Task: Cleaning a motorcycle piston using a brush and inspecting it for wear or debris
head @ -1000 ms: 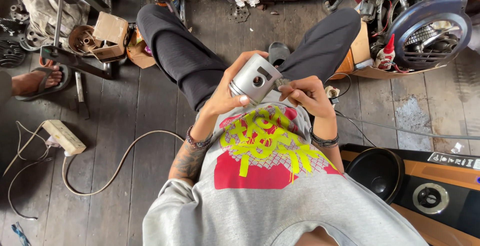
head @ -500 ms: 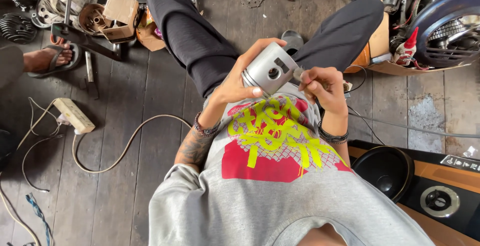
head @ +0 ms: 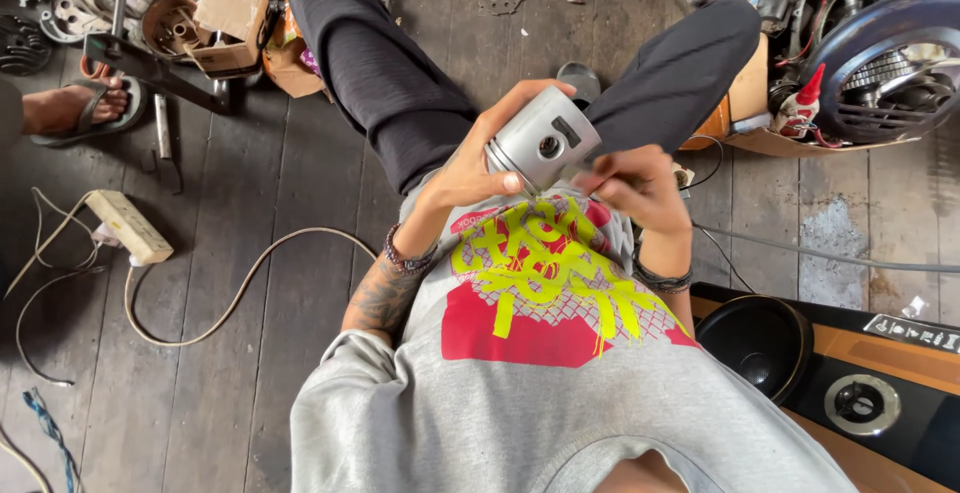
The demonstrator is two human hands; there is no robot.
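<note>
Silver metal cylinder piston [head: 543, 139] sits up in the left hand [head: 470, 168], fingers wrapped round its back, thumb on the front edge, held over the lap btw the two legs in dark trousers. Right hand [head: 635, 183] is just beside it on the lower right, fingers pinched narrow at the piston's skirt, can't tell if there's smth tiny in them. Containers: open brown cardboard box [head: 215, 23] top left on the dark wooden plank floor [head: 250, 373], w/ a rusty round metal part [head: 172, 25] inside.
</note>
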